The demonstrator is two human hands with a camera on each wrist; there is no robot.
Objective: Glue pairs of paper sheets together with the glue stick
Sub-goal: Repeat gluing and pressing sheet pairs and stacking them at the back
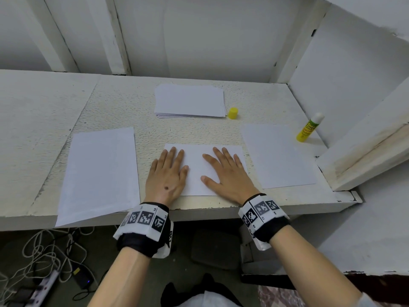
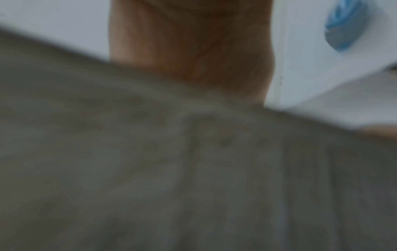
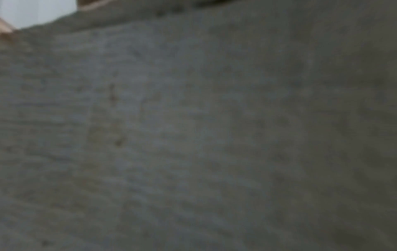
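White, rough-painted table stands in a white-walled nook, cables on the floor below. Four lots of paper: one stack at 12 o'clock, single sheets at 9 and 3, one middle sheet under both flat, open-fingered hands, left and right. One glue stick upright at 2 o'clock; one yellow cap beside the stack.

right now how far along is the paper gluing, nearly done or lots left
Likely some done: sheets lie set aside at the left and right, though whether they are glued pairs cannot be told. In hand: the left hand and right hand press flat on the middle sheet; the glue stick stands uncapped, its cap apart. Left: a stack of sheets waits behind, so plenty remains.
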